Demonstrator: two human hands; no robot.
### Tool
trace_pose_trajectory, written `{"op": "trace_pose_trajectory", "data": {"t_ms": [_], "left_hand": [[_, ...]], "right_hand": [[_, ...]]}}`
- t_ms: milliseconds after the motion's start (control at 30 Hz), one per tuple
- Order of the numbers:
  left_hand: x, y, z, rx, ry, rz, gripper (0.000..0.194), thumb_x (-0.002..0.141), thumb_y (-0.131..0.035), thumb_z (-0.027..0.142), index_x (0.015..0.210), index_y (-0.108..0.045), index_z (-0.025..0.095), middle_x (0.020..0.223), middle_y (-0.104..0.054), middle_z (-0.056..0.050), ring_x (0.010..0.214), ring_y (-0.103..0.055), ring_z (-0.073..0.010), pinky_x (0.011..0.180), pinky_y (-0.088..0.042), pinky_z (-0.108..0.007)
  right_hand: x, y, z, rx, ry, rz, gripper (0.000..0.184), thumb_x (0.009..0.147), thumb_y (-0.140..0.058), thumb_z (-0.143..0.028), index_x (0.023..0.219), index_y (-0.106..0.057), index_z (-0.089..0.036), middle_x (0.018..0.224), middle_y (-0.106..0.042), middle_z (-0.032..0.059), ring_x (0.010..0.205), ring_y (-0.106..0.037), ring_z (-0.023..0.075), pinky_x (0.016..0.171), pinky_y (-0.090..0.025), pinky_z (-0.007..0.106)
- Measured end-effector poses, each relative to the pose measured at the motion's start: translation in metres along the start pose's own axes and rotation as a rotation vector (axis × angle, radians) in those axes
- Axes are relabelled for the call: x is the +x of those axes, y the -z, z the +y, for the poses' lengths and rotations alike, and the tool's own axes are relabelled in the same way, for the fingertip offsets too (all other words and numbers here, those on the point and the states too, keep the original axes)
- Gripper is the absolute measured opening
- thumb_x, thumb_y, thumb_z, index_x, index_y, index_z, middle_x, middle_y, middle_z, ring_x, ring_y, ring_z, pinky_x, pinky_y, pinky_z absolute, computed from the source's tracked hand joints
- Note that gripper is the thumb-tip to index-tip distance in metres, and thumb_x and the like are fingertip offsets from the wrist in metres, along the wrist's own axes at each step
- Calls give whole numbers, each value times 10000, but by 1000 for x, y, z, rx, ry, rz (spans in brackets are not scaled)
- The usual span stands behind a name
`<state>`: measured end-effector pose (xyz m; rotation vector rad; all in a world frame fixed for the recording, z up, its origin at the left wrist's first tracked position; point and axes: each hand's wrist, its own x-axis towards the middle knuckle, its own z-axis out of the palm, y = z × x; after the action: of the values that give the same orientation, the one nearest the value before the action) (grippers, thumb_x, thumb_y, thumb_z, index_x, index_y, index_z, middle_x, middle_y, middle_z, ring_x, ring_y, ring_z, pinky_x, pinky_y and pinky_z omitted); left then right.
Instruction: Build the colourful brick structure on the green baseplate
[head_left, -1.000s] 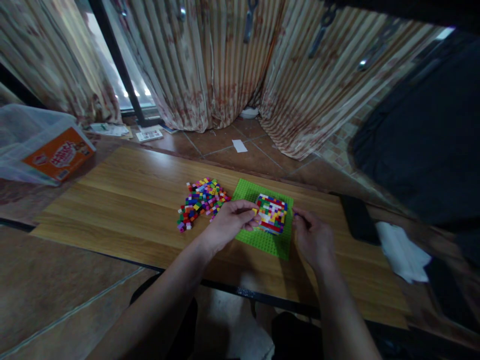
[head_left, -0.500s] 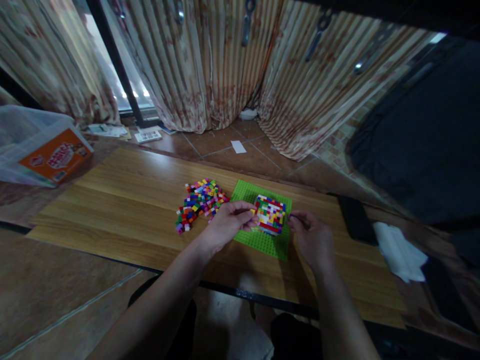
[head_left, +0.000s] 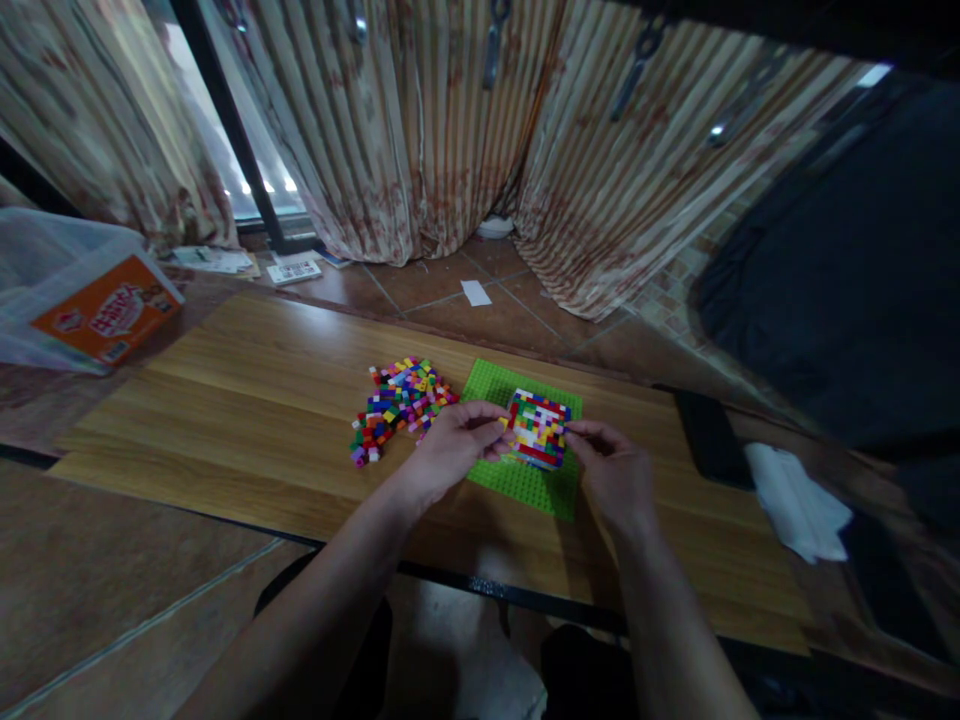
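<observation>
A block of many-coloured toy bricks [head_left: 538, 428] stands on a green studded baseplate [head_left: 525, 494] on the table. At its left side, my left hand [head_left: 465, 440] pinches a small yellow brick [head_left: 504, 425] between thumb and fingertips. My right hand [head_left: 611, 468] is at the right edge of the brick block, thumb and forefinger closed on a small dark blue brick that the fingers mostly hide. Whether that brick touches the block, I cannot tell.
Left of the baseplate lies a pile of loose bricks [head_left: 401, 400]. A black phone-like slab [head_left: 712, 440] and white tissue or cloth [head_left: 796, 500] lie to the right. A clear plastic bin with an orange label [head_left: 105, 310] stands at the far left.
My right hand has moved left, bringing the dark blue brick from beside the brick block to its right edge. My left hand has stayed almost still.
</observation>
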<state>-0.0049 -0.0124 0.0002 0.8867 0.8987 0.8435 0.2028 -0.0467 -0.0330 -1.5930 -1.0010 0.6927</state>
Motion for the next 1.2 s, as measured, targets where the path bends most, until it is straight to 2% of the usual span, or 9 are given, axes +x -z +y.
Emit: {"op": "trace_pose_trajectory", "data": {"t_ms": [167,333,600,700,800,900,1000,1100,1200], "left_hand": [[-2,-3,4,-6,42,26,65,822,-683,160,878,-671,127,705,-676,-11,602,-604,-81,624,-469,-214],[-2,-2,1,11,33,14,96,818,-692,171,905,-688,131,723,-685,-20,636,-614,-93,634,-471,-220],[-2,-3,-1,20,19,-17,129,792,-716,190,908,-714,133,732,-689,-20,624,-609,-84,601,-460,-201],[-4,-5,0,26,36,-13,126,810,-683,165,923,-725,131,734,-695,-22,635,-617,-86,609,-457,-203],[-4,-5,-1,35,-8,-18,169,816,-693,203,964,-740,136,759,-707,-32,654,-617,-93,614,-453,-214],[-3,-3,-2,50,-50,-37,203,822,-701,242,992,-745,140,768,-708,-38,661,-612,-97,613,-449,-219],[-2,-3,-2,73,-48,-83,232,824,-700,246,1033,-738,153,786,-710,-37,682,-624,-104,634,-462,-225],[-1,-4,-2,70,-37,-130,259,821,-702,234,1068,-718,157,793,-704,-29,679,-626,-101,655,-474,-232],[-1,-6,-4,58,-30,-174,285,820,-699,220,1095,-688,144,740,-677,-7,639,-604,-89,655,-477,-233]], "right_hand": [[-1,-4,-1,278,-198,3,254,519,-857,-330,722,-746,-224,740,-720,-3,657,-619,138,587,-489,268],[-1,-7,-5,447,-335,-8,279,442,-872,-259,673,-725,-206,669,-700,-16,595,-610,111,550,-505,237],[0,-12,-7,454,-371,11,268,438,-859,-262,644,-698,-204,546,-641,-36,491,-553,91,477,-473,214],[-2,-13,-8,448,-373,15,288,430,-873,-284,644,-696,-206,548,-638,-38,485,-541,88,468,-462,211],[-2,-8,-9,440,-370,16,304,430,-886,-295,650,-697,-203,552,-628,-39,494,-534,86,477,-452,212],[-1,-1,-12,421,-309,44,291,456,-884,-291,664,-700,-206,566,-617,-44,504,-515,81,484,-421,211],[-3,1,-18,387,-145,38,232,532,-866,-308,686,-716,-219,594,-614,-46,519,-488,76,501,-399,218],[-11,-4,-26,287,-26,-95,154,678,-809,-356,786,-764,-256,619,-637,-39,561,-519,94,564,-439,242],[-21,-7,-31,129,70,-248,160,800,-731,-390,925,-781,-304,841,-748,-3,751,-642,150,741,-512,319]]}}
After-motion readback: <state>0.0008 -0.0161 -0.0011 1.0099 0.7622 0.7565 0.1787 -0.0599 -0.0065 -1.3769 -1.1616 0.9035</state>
